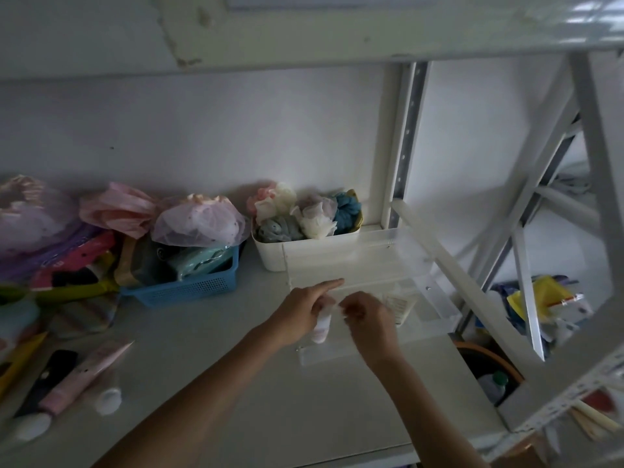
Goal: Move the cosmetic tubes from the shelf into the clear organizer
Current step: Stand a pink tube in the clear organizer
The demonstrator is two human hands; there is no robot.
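My left hand (300,314) grips a small white-and-pink cosmetic tube (320,327), cap end down, at the front left of the clear organizer (435,282); its index finger points out over the organizer. My right hand (368,320) is right beside it, fingers pinched at the tube's upper end; what it pinches is blurred. A white ribbed item (400,307) lies inside the organizer behind my right hand. On the shelf (236,383) at the left lie a pink tube (84,376) with a white cap, a black tube (50,373) and a pale tube (108,398).
A white tub (270,255) of fabric scrunchies stands behind the organizer. A blue basket (189,287) with pouches and bagged items fills the back left. The white shelf upright (403,146) and cross braces stand at the right, with a lower shelf of clutter (540,309) beyond.
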